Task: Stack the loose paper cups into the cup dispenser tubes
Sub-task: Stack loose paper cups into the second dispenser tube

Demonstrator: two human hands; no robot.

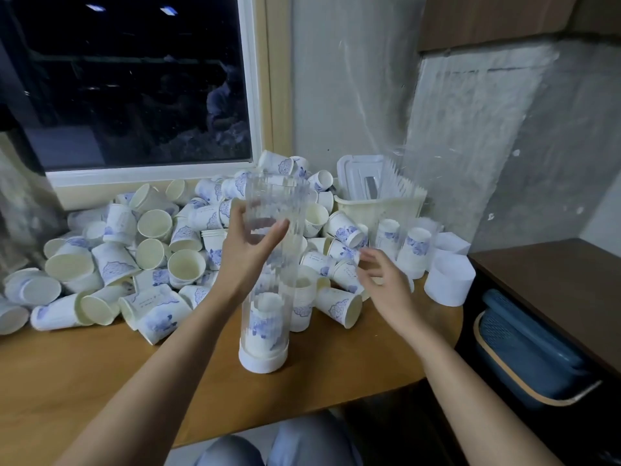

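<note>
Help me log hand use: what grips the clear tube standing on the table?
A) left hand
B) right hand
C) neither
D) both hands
A: the left hand curls round the tube, while the right hand is apart from it, beside the loose cups.

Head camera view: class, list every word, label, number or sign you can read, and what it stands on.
Nothing here can be read.
On the white paper cups with blue flower print: thin lines of small dark script, too blurred to read.
On the clear ribbed plastic dispenser tube: no lettering visible.
On the white plastic lid in the cream plastic basket: none visible.
</note>
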